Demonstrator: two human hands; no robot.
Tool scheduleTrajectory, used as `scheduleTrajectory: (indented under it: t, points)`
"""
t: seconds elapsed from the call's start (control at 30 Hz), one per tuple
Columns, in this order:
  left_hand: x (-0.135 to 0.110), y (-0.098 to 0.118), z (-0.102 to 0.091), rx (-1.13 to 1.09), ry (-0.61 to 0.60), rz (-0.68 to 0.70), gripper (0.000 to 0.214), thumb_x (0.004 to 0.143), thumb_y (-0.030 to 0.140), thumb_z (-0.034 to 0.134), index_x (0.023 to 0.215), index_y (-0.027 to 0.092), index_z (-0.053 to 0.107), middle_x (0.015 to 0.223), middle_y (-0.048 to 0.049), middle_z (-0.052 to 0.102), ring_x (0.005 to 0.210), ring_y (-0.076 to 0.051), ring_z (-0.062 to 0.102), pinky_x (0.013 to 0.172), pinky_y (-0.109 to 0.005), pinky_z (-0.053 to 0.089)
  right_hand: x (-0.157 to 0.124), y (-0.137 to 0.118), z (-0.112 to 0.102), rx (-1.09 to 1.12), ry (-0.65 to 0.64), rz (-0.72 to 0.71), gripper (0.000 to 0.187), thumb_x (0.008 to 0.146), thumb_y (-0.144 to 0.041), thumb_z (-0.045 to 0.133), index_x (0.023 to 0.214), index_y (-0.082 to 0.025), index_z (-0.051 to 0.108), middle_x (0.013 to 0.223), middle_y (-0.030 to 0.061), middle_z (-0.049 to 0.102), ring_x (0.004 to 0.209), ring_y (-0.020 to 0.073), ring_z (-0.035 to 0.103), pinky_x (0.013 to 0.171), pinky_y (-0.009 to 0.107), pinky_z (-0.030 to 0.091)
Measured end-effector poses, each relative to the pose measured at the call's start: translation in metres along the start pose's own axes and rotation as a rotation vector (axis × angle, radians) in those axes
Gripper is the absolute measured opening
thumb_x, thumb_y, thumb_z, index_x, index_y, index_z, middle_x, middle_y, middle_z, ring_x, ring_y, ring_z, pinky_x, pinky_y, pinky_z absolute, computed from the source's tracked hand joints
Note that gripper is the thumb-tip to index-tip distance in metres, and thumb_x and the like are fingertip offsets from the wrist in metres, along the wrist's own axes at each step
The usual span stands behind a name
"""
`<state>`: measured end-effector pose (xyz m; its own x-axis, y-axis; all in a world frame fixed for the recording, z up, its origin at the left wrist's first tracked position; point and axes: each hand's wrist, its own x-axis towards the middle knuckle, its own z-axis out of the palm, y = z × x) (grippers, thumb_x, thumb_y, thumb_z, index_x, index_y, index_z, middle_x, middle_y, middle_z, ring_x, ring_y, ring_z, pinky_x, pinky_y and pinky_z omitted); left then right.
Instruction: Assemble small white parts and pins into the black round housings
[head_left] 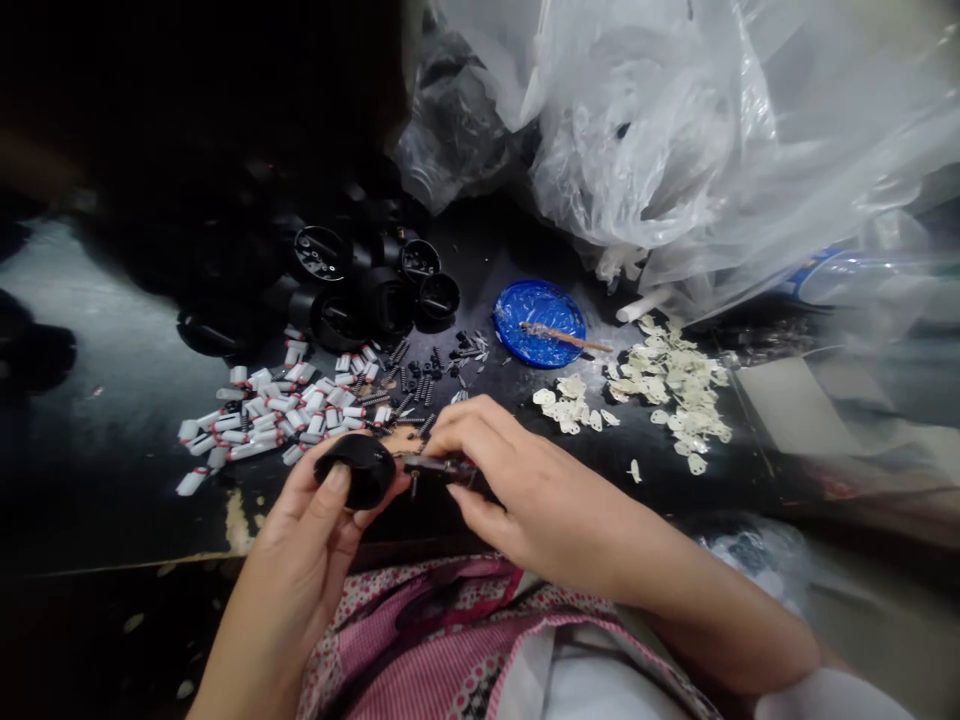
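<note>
My left hand (311,535) is closed round a round black plastic housing (367,478), with the thumb pressed inside its open mouth. In my right hand (525,485) is a dark, slim metal tool, seemingly pliers (442,467), whose tip meets the right side of the housing. A small dark pin (415,484) hangs just below the tool's tip. My right fingers hide part of the handle. Just beyond my left hand lies a pile of grey-white cylinders with red ends (274,410). Small black springs (427,388) lie scattered past my right fingers.
More black housings (341,312) are grouped at the back left. A blue lid (517,310) with whitish grease and a wooden stick (566,337) lies at centre. Pale flat plates (675,385) are heaped to the right. Clear plastic bags (637,150) fill the back right.
</note>
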<state>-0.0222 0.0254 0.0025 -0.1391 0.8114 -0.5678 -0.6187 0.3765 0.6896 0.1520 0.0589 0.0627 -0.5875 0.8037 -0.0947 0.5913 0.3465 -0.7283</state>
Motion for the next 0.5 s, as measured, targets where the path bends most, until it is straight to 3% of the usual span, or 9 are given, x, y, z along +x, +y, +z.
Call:
scheduleTrajectory:
  t: [0.27, 0.4, 0.5]
  points:
    - [0.002, -0.002, -0.006, 0.028, -0.052, -0.004, 0.012, 0.075, 0.029, 0.071, 0.087, 0.026, 0.072, 0.097, 0.003, 0.071, 0.093, -0.016, 0.064, 0.085, -0.029, 0.053, 0.007, -0.003, -0.005, -0.085, -0.049, -0.003, 0.034, 0.088, -0.016, 0.054, 0.121, -0.02, 0.06, 0.098, 0.0048, 0.066, 0.084, 0.0163, 0.061, 0.078, 0.029, 0.05]
    - [0.007, -0.008, -0.012, 0.061, -0.079, 0.039, 0.021, 0.068, 0.034, 0.077, 0.088, 0.029, 0.072, 0.092, 0.0038, 0.07, 0.084, -0.014, 0.066, 0.081, -0.029, 0.054, 0.006, -0.005, -0.008, -0.075, -0.1, 0.031, 0.034, 0.09, -0.018, 0.051, 0.124, -0.022, 0.058, 0.105, 0.0051, 0.067, 0.091, 0.0175, 0.062, 0.083, 0.031, 0.048]
    - [0.007, -0.007, -0.016, 0.183, -0.115, 0.008, 0.02, 0.071, 0.037, 0.074, 0.09, 0.032, 0.071, 0.09, 0.004, 0.071, 0.085, -0.014, 0.066, 0.082, -0.026, 0.052, 0.005, -0.006, -0.01, -0.041, -0.145, 0.061, 0.029, 0.092, -0.021, 0.05, 0.119, -0.018, 0.06, 0.106, 0.0065, 0.067, 0.094, 0.0185, 0.062, 0.085, 0.031, 0.046]
